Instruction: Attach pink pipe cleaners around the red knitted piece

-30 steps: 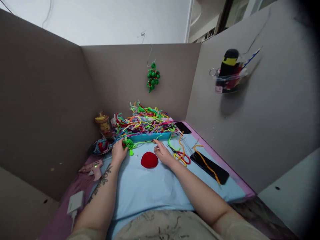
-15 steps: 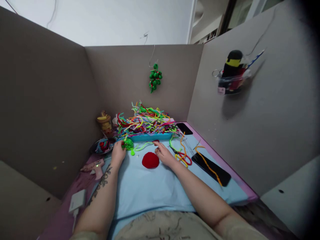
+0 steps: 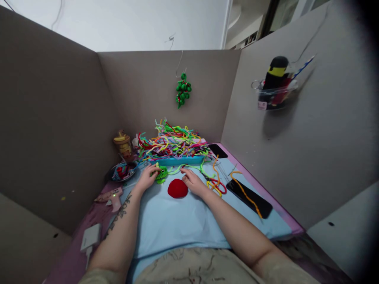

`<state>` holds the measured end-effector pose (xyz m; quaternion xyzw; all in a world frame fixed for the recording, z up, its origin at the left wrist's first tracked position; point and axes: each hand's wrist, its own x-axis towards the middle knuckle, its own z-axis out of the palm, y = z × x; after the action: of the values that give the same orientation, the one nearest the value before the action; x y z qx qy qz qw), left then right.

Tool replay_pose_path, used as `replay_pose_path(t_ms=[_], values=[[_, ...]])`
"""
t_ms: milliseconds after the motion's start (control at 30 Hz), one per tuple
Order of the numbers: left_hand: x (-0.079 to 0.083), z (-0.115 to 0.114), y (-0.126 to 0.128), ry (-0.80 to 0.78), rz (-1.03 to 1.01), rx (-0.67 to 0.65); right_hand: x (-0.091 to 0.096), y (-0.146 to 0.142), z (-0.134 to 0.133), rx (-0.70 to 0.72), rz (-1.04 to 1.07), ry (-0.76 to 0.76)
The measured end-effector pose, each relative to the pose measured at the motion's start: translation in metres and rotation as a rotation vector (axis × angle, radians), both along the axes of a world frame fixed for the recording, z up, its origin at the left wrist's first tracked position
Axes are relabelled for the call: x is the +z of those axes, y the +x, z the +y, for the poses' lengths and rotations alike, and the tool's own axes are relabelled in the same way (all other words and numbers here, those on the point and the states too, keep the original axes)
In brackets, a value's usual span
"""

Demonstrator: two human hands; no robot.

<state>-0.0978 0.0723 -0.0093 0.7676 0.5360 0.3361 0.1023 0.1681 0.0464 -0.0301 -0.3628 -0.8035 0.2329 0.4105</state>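
Observation:
My left hand (image 3: 146, 179) has its fingers closed on the left side of a small green crocheted toy (image 3: 162, 173) with a dark eye and a pale tuft on top. A light green yarn tail (image 3: 174, 171) runs from the toy toward my other hand. To the right, my right hand (image 3: 193, 182) rests low over the cloth, its fingers stretched forward and the thumb a little apart. Its fingertips are close to the yarn, and a tiny dark red bit shows beside them. Just left of that hand lies a red crocheted dome (image 3: 177, 188), partly behind the thumb side.
A blue tray (image 3: 177, 161) heaped with colourful yarn pieces (image 3: 174, 142) stands at the back. Scissors (image 3: 220, 187), orange yarn (image 3: 245, 193) and a black phone (image 3: 260, 203) lie right. Left are a bowl (image 3: 111, 173), a pink glue gun (image 3: 114, 197) and a white adapter (image 3: 91, 237).
My left hand has moved right with the green toy, bringing it nearer the red dome. The toy is turned somewhat. My right hand has barely moved.

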Motion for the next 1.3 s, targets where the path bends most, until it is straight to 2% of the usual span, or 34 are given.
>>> replay_pose_path(t_ms=[100,300,433,567,700,900,1067,1133,1167,1300], values=[[-0.004,0.003,0.0,-0.043,-0.084,-0.001,0.0,0.001,0.0,0.008,-0.01,-0.002],[0.0,0.001,-0.022,0.01,-0.324,0.222,0.0,0.0,0.0,0.014,-0.015,-0.009],[-0.002,0.003,-0.026,0.022,-0.215,0.261,-0.001,0.0,0.0,0.02,-0.025,0.006],[-0.013,0.01,-0.027,0.077,-0.055,0.254,-0.002,0.0,0.001,0.019,-0.038,0.008],[-0.02,0.014,-0.03,0.131,0.053,0.349,0.0,-0.001,-0.001,0.028,-0.068,0.014],[-0.016,0.005,-0.023,0.107,0.143,0.322,0.007,-0.001,-0.005,0.052,-0.107,-0.013],[-0.008,-0.002,-0.015,0.111,0.105,0.35,0.007,0.001,-0.01,0.221,-0.235,-0.031],[-0.002,-0.007,-0.008,0.16,0.068,0.317,0.007,-0.002,-0.013,0.259,-0.28,-0.06],[0.001,-0.011,-0.004,0.171,0.057,0.26,0.006,-0.003,-0.014,0.261,-0.282,-0.063],[0.008,-0.029,0.023,0.042,0.061,-0.135,0.004,-0.01,-0.014,0.248,-0.238,-0.01]])
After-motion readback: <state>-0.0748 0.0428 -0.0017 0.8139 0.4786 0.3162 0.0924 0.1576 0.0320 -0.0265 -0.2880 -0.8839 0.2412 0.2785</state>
